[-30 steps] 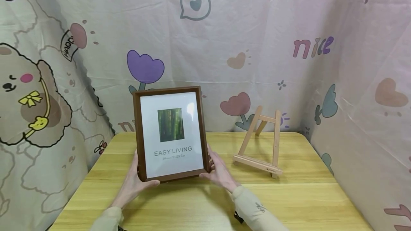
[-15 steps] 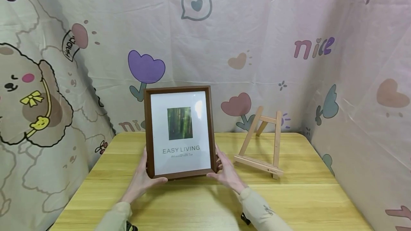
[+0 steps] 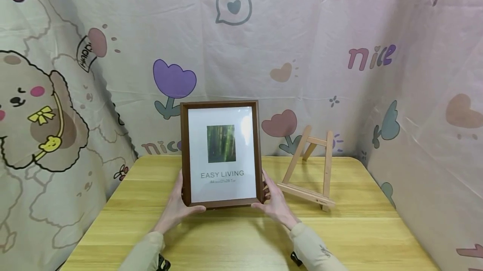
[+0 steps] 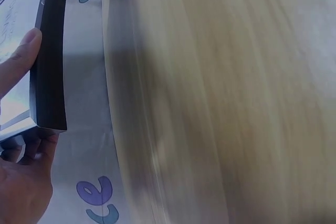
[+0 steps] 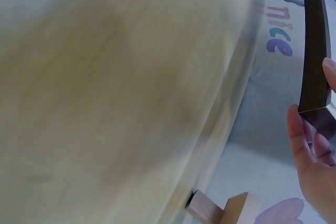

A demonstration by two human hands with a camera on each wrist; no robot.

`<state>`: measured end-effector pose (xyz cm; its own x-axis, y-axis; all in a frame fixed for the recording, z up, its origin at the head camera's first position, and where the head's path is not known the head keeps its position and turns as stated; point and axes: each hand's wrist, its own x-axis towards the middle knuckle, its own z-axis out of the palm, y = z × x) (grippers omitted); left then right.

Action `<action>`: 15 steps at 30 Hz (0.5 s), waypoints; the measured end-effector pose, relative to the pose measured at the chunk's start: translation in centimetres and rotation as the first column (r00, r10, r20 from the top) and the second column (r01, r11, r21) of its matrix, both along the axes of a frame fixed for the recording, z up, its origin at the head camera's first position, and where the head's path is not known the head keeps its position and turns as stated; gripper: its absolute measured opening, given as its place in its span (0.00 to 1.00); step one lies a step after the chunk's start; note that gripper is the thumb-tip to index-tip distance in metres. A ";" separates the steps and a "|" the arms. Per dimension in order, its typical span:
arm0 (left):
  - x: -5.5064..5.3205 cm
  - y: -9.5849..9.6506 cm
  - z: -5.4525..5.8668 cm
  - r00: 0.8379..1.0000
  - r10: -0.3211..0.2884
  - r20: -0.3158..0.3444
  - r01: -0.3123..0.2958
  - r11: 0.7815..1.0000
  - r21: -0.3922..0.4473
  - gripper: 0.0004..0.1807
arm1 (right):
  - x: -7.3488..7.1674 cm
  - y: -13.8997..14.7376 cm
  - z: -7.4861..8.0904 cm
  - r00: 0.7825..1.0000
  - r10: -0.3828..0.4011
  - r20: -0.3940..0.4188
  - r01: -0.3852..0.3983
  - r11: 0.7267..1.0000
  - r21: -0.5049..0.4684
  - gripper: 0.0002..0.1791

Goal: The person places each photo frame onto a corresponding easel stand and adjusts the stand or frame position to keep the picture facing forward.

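A brown picture frame (image 3: 222, 187) with a white insert, a bamboo picture and the words "EASY LIVING" stands nearly upright before me, raised off the table. My left hand (image 3: 176, 208) grips its lower left corner, thumb along the bottom bar. At the lower right corner my right hand (image 3: 277, 204) holds it the same way. In the left wrist view the left thumb (image 4: 23, 59) lies on the front edge, with fingers curled at the side. The right wrist view has the right hand (image 5: 317, 177) partly cut off at the frame's corner. Fingertips behind the frame are hidden.
A small wooden easel (image 3: 306, 192) stands to the right of the frame, close to my right hand. The light wood table (image 3: 234, 241) ends at a patterned cloth (image 3: 241, 53) hanging behind it and on both sides.
The picture frame, held in both hands, has moved to the right, closer to the easel. Its slight tilt has straightened. The easel has stayed in place.
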<state>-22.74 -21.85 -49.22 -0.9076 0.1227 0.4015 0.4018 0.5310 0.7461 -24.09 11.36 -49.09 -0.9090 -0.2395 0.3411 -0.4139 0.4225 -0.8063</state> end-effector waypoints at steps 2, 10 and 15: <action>-0.2 0.3 0.0 1.000 -0.008 -0.005 0.008 1.000 0.000 0.81 | 0.1 0.3 0.0 1.000 -0.013 0.003 0.013 1.000 -0.003 0.66; -0.5 1.6 0.2 1.000 -0.027 -0.012 0.026 0.999 -0.019 0.82 | 0.5 1.6 0.0 0.998 -0.059 0.027 0.059 0.998 -0.008 0.67; -0.8 2.4 0.2 0.999 -0.038 -0.029 0.038 0.999 -0.018 0.81 | 0.7 2.3 0.2 0.998 -0.062 0.033 0.062 0.998 -0.020 0.68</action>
<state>-23.58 -19.46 -48.99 -0.8901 0.1641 0.4252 0.4433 0.5281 0.7243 -23.34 13.67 -48.85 -0.9325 -0.1753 0.3157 -0.3610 0.4291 -0.8280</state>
